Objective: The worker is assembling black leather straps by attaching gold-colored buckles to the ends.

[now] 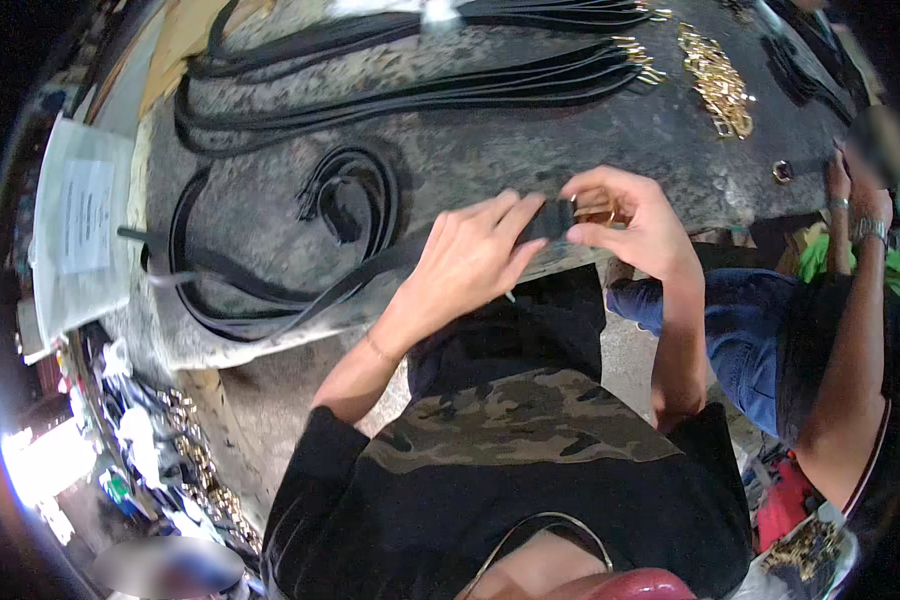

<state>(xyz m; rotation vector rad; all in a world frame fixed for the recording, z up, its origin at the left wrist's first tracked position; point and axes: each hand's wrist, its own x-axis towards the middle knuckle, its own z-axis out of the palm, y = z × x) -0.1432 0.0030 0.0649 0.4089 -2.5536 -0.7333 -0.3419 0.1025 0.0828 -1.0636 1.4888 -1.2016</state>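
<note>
Both hands, left hand (470, 262) and right hand (635, 222), pinch a black strap (548, 222) end at frame centre; gold buckle (602, 214) sits under right fingers.

A: Identify the item in work.

B: A black strap (310, 290), long, flat and narrow. Its near end (548, 222) is pinched between the fingers of both hands, held level just above the desk edge.

A: Fittings?

B: A small gold-coloured metal buckle (602, 214) sits at that end, mostly hidden by fingers.

A: Remaining length?

B: It runs leftward across the desk and curves back in loose loops.
</note>
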